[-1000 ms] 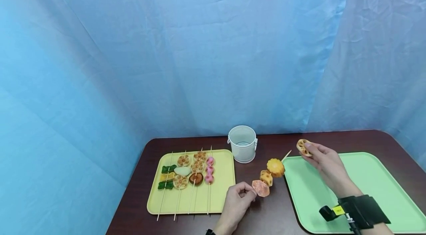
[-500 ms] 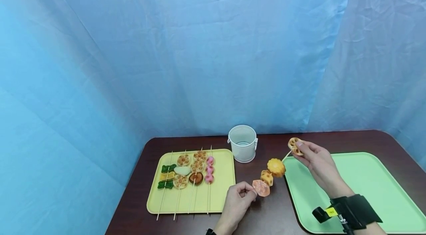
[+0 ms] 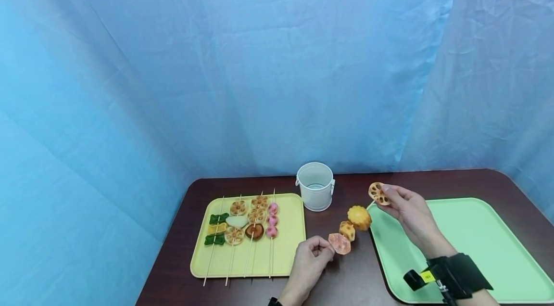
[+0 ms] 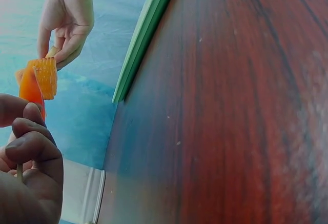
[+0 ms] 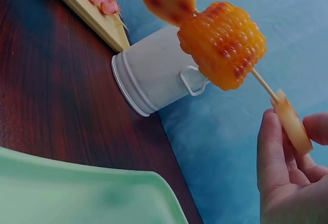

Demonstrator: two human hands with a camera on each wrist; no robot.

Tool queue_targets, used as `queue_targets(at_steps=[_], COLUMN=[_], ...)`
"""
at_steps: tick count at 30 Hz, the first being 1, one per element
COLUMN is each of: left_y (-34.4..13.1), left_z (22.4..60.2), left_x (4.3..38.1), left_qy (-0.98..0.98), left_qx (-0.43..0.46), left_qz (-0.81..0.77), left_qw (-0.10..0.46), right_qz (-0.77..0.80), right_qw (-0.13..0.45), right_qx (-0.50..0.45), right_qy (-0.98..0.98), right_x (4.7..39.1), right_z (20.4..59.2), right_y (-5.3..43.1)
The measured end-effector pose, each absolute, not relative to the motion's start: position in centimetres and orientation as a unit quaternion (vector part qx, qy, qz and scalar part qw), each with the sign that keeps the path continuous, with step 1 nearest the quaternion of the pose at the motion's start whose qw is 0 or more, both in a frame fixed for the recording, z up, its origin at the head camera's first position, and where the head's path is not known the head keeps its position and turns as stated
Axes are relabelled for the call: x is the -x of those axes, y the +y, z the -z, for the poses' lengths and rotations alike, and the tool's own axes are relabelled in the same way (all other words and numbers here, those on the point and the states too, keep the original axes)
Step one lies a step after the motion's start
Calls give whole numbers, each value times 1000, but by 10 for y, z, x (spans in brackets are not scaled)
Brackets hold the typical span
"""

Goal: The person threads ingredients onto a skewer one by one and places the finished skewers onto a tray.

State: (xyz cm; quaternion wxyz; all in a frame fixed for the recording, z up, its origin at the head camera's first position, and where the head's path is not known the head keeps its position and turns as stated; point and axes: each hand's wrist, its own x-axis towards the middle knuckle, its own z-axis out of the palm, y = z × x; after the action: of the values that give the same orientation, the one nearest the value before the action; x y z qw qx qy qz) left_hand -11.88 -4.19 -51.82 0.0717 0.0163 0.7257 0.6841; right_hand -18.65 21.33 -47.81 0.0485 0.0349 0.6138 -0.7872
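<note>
My left hand (image 3: 308,267) grips a bamboo skewer (image 5: 265,85) by its lower end, just below an orange carrot slice (image 3: 339,244). Above the slice sit a yellow piece with brown spots (image 3: 347,231) and a chunk of corn (image 3: 359,218). Thumb and fingers of my right hand (image 3: 413,219) pinch a lotus root slice (image 3: 378,193) at the skewer's far end. In the right wrist view the slice's edge meets the stick; whether the tip passes through it cannot be seen. The left wrist view shows a stub of stick (image 4: 19,171) below the curled fingers.
A yellow tray (image 3: 287,258) on the left bears several loaded skewers. Behind the hands stands a white bucket (image 3: 316,196). Under the right forearm lies a green tray (image 3: 472,229). The dark wooden table (image 3: 359,282) backs onto a blue curtain (image 3: 277,80).
My right hand has moved left with the lotus root slice, from apart from the skewer to its tip. The left hand and the other pieces have hardly moved.
</note>
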Motion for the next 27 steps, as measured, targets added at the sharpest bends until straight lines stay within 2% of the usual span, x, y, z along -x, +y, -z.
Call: queue_targets(at_steps=[10,19,22,27], left_y=[-40,-43,-43,-40], left_z=[523,520,518,517], left_x=[120,117,117,120], left_qy=[729,700,705,717], left_qx=[-10,-65,-49,-16], left_qz=[-682,-703,-699,-690], left_qw=[64,107,113,92], right_qz=[726,673,668,688], right_qw=[53,51,42,39], right_qx=[-42,-66,-69,-65], right_qy=[684,735,740,722], right_x=[180,177,177,176], right_z=[477,473,469,463], right_y=[201,198,200,200])
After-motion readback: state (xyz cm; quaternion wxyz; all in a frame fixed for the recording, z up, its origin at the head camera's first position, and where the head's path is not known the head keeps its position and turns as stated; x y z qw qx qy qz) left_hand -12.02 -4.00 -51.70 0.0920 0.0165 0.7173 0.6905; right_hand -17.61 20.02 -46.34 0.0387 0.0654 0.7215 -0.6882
